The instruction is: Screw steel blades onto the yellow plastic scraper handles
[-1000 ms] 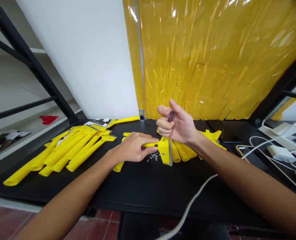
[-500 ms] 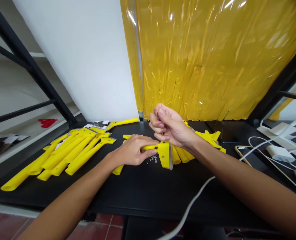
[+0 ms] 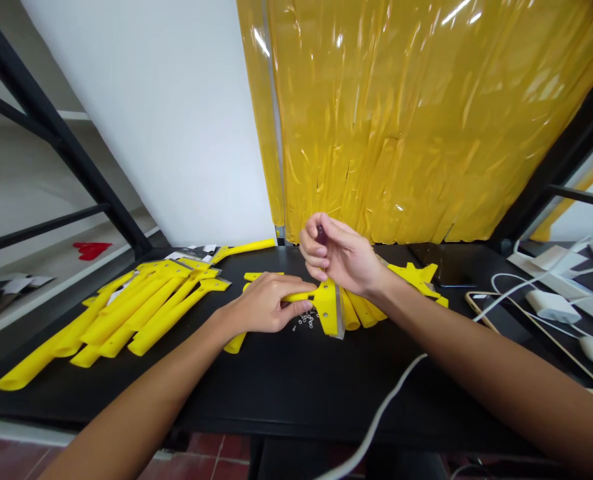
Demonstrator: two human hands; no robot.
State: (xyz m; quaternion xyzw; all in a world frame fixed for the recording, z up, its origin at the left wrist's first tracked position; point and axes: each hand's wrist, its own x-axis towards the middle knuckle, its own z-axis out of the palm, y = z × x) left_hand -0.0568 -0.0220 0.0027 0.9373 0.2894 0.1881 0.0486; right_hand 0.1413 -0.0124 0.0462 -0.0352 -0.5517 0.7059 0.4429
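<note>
Since the earlier frame, the right grip [image 3: 343,257] has turned, its fingers more curled and its thumb no longer raised; the left grip [image 3: 266,303] has stayed at its place.

Behind the work hang a yellow plastic sheet [image 3: 426,120] and a white panel [image 3: 156,120]. The black tabletop [image 3: 286,387] carries all the handled items. A pile of yellow scrapers [image 3: 136,300] lies to the left, handles mostly toward the near left, apparently sorted one way for easy pick-up. A second group [image 3: 416,275] lies to the right, partly hidden by the right arm.

The yellow scraper [image 3: 329,310] under inspection lies between these groups, blade to the right. The left grip is closed around its handle, presumably to steady it. The right grip is closed round a short dark handle [image 3: 321,235] above the scraper head; the tool's far end is not visible, and contact with the scraper cannot be confirmed. Small metal pieces [image 3: 310,325] lie loose just beside the scraper, likely kept there for reach.

Edges: the exposed blade faces the right forearm's side. Open room runs from the scraper to the tabletop's front edge, crossed by a white cable [image 3: 389,405].
</note>
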